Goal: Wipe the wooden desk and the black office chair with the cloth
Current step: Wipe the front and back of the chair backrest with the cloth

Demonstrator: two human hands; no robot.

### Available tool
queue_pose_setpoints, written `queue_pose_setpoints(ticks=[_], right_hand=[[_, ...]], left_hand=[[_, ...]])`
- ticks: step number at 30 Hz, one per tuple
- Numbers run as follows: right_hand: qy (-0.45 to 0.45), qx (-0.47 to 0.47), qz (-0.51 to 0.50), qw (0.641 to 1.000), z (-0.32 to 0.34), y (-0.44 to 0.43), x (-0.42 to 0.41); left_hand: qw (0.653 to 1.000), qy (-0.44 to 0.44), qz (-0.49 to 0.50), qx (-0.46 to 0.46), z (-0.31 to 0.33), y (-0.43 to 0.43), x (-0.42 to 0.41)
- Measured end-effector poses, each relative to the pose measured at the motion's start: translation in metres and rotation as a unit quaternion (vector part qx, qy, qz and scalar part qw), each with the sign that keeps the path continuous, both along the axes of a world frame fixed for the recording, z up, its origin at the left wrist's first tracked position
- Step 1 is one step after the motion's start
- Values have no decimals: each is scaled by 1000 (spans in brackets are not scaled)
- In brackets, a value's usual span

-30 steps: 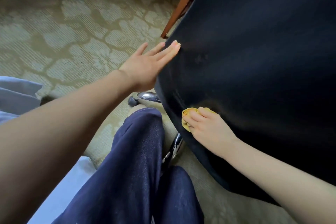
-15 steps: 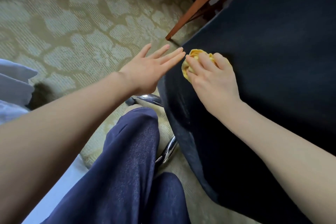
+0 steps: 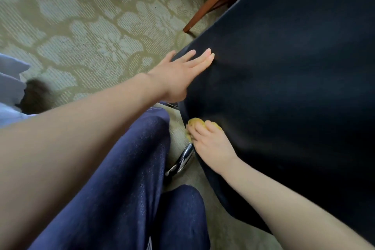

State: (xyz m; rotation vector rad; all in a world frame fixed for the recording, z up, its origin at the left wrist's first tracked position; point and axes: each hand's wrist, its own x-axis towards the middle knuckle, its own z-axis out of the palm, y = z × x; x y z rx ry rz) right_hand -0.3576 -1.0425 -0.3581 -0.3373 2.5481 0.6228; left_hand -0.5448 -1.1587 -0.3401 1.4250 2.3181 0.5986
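"Down at the low edge of the big black padded office chair (image 3: 284, 87), what is that yellow lump?"

"It is a small scrunched yellow cloth (image 3: 195, 123). The right hand (image 3: 211, 146) has its fingers curled round it and pushes it on the chair, just above a shiny metal chair leg (image 3: 182, 160)."

"And the left hand (image 3: 178, 75)?"

"Its fingers are straight. It lies flat on the chair's side edge, higher up, apart from the cloth, and holds nothing."

"What is on the floor?"

"A green carpet with pale flower shapes (image 3: 91, 36). A brown wooden leg (image 3: 213, 2) stands on it by the chair's far edge. Dark blue trousers (image 3: 121, 178) show below."
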Motion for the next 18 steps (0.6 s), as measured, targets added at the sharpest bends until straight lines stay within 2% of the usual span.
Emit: queue_pose_setpoints(ticks=[3,7,10,13,16,18], right_hand=[[-131,70,89,985,10,5,42],[-155,82,123,977,42,9,61],[-100,89,88,987,67,5,58],[3,100,43,994,95,4,42],[68,41,-57,995,117,1,11],[105,57,-49,992,128,-6,-21]], left_hand=[[999,-6,-16,-32,6,-3,-1],[999,-39,-13,-35,9,-5,-1],[999,-44,-6,-18,7,-5,5],[999,-39,5,-17,0,-10,7],[998,-50,20,-27,-11,-18,9],[997,-64,40,-35,-19,-23,10]])
